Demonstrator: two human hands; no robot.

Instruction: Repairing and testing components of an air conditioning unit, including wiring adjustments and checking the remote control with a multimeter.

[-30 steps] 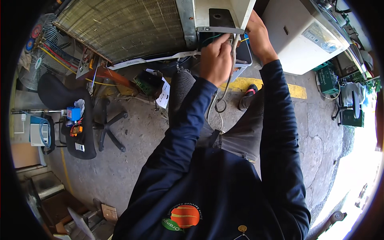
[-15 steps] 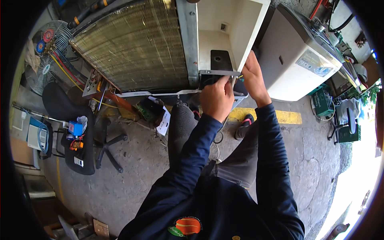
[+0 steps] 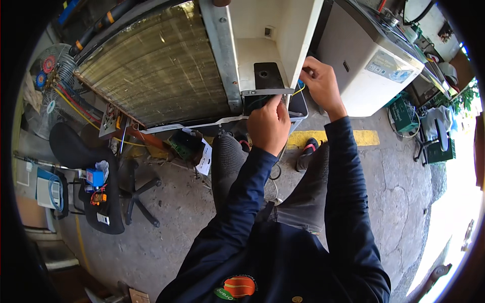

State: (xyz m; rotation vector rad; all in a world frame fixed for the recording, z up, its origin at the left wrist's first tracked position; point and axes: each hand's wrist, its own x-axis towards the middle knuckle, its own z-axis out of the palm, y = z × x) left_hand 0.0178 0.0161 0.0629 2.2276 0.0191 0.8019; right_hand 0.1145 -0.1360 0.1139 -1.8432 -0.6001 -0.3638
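A white housing (image 3: 294, 40) has a dark plate (image 3: 268, 76) inside and a grey metal strip (image 3: 268, 92) across its lower end. Beside it is a finned coil (image 3: 151, 65) with a metal side rail (image 3: 216, 55). My left hand (image 3: 268, 126) is closed just below the strip, index finger raised to it, with any held item hidden. My right hand (image 3: 323, 86) is pinched at the housing's right side, near blue and yellow wires (image 3: 299, 90); what it holds is too small to name. A grey cable (image 3: 277, 187) hangs between my legs, below my left hand.
A white top-loading appliance (image 3: 369, 81) stands at right, green crates (image 3: 404, 115) behind it. At left are a fan (image 3: 48, 118), an office chair (image 3: 73, 149) carrying small tools (image 3: 95, 177), and a circuit board (image 3: 179, 144). A bin (image 3: 299, 113) sits under the housing.
The view has tilted, showing more of the housing's interior. My right hand has drawn out from behind the housing's right wall to beside it; my left hand stays at the strip.
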